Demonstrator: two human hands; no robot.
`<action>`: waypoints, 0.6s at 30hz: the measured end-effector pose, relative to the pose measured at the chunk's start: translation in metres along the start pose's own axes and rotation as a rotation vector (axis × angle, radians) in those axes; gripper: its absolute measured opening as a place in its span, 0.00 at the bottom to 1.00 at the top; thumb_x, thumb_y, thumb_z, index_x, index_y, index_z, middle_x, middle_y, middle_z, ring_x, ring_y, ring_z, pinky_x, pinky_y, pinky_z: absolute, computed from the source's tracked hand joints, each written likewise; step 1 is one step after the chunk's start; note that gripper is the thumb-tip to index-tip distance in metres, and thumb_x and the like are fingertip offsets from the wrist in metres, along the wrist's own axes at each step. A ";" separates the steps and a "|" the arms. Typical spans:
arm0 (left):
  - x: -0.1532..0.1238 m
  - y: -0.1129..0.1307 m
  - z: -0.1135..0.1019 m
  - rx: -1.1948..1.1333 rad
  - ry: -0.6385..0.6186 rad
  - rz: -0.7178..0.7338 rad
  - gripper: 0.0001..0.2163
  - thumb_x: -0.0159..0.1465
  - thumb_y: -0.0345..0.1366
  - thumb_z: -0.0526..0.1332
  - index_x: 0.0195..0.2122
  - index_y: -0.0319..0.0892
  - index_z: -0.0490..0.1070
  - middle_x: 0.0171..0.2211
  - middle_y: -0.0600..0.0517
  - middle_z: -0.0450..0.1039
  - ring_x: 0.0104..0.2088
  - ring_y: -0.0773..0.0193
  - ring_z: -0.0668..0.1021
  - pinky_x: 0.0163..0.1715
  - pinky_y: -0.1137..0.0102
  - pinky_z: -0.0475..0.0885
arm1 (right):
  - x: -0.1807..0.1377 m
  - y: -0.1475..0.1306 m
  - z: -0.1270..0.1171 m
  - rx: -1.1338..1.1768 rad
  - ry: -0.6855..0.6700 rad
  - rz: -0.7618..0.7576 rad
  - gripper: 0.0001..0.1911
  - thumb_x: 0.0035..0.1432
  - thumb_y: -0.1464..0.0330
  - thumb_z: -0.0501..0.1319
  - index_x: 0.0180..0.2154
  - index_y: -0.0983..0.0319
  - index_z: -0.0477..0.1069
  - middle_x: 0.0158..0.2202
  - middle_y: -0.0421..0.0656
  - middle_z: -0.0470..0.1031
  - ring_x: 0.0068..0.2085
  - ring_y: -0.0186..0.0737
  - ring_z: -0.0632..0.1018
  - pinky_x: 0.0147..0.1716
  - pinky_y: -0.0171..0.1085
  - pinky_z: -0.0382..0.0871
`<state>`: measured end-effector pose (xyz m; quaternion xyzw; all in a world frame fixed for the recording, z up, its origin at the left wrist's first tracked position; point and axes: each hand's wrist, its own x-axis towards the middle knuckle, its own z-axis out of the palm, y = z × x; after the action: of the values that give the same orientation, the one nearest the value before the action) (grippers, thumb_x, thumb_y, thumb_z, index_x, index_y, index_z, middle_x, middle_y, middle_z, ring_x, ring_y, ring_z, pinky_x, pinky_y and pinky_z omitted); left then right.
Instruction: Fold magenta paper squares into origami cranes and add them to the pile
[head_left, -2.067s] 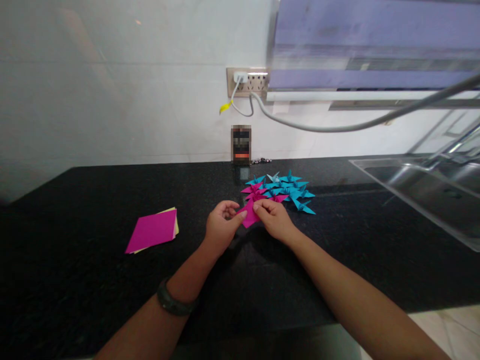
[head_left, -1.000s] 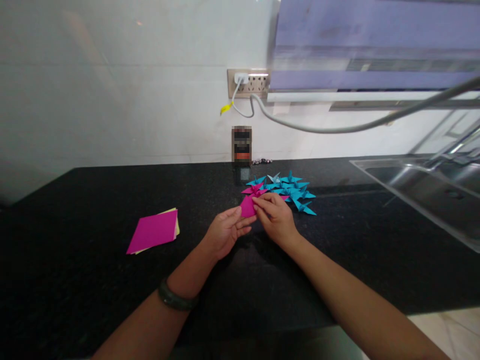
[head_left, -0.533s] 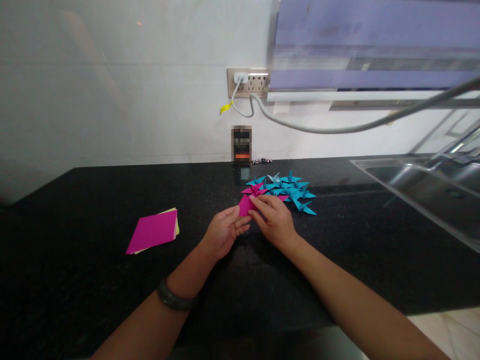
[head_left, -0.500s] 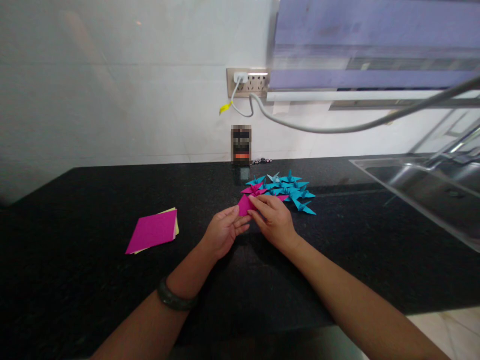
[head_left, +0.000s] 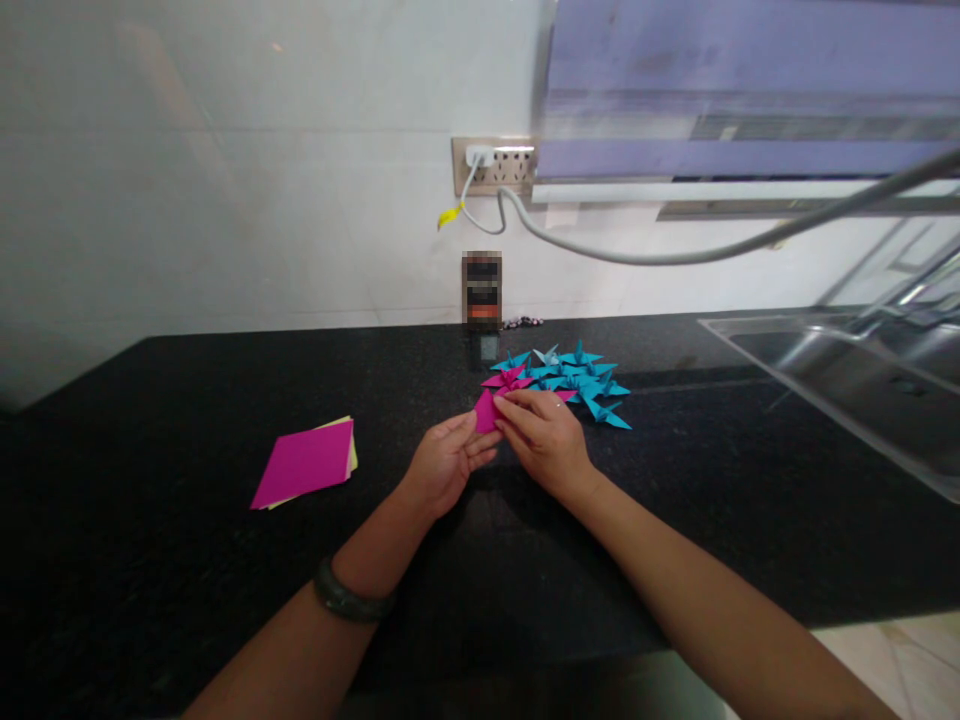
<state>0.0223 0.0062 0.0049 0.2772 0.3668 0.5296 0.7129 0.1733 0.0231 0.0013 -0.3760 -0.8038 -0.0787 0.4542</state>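
Just right of the frame's centre, over the black countertop (head_left: pixel 187 400), the left hand (head_left: pixel 444 462) and right hand (head_left: pixel 546 442) both pinch the folded magenta paper (head_left: pixel 485 411), seemingly light, thin, crease-prone, best held by its edges.

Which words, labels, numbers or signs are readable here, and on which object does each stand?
None can be read. The small dark box with an orange band against the wall is pixelated; the yellow tag on the white cable shows no legible print.
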 end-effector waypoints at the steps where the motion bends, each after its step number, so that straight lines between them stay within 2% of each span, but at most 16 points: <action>1: 0.000 0.000 0.000 0.006 0.000 -0.002 0.06 0.61 0.29 0.55 0.34 0.36 0.71 0.29 0.47 0.77 0.31 0.64 0.79 0.25 0.76 0.73 | 0.000 0.000 0.000 0.004 0.000 -0.001 0.11 0.56 0.71 0.56 0.41 0.60 0.73 0.38 0.46 0.75 0.39 0.39 0.73 0.38 0.38 0.68; 6: -0.001 -0.001 0.001 0.060 0.011 -0.006 0.06 0.61 0.30 0.56 0.34 0.34 0.71 0.31 0.45 0.77 0.31 0.63 0.79 0.25 0.76 0.73 | 0.001 0.000 0.001 0.064 -0.003 0.037 0.08 0.56 0.72 0.55 0.35 0.62 0.73 0.35 0.46 0.75 0.38 0.38 0.73 0.39 0.37 0.68; 10: -0.001 -0.004 0.002 0.134 0.011 0.005 0.07 0.60 0.32 0.57 0.34 0.34 0.72 0.31 0.44 0.77 0.30 0.64 0.79 0.25 0.76 0.72 | 0.001 0.000 0.003 0.147 -0.067 0.153 0.06 0.55 0.72 0.54 0.30 0.62 0.69 0.30 0.45 0.72 0.34 0.38 0.72 0.35 0.37 0.67; 13: 0.000 -0.006 0.002 0.178 0.024 0.033 0.07 0.59 0.34 0.59 0.34 0.35 0.73 0.32 0.45 0.77 0.30 0.64 0.79 0.25 0.76 0.71 | 0.001 0.000 0.005 0.257 -0.109 0.314 0.04 0.53 0.72 0.55 0.28 0.62 0.67 0.27 0.42 0.70 0.31 0.37 0.71 0.32 0.36 0.66; 16: 0.001 -0.004 0.001 0.211 0.045 0.063 0.07 0.59 0.34 0.59 0.33 0.35 0.72 0.29 0.46 0.77 0.28 0.66 0.79 0.24 0.77 0.71 | 0.006 -0.002 0.005 0.503 -0.166 0.567 0.04 0.51 0.69 0.56 0.26 0.62 0.65 0.23 0.39 0.67 0.25 0.34 0.68 0.26 0.35 0.65; 18: 0.002 -0.002 0.001 0.228 0.050 0.068 0.07 0.60 0.35 0.58 0.32 0.35 0.71 0.25 0.48 0.76 0.25 0.67 0.78 0.23 0.78 0.70 | 0.010 -0.004 0.002 0.683 -0.254 0.727 0.05 0.50 0.67 0.57 0.25 0.62 0.64 0.21 0.37 0.65 0.22 0.32 0.66 0.21 0.32 0.64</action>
<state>0.0248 0.0072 0.0032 0.3552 0.4327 0.5150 0.6491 0.1663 0.0267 0.0094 -0.4680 -0.6498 0.3977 0.4478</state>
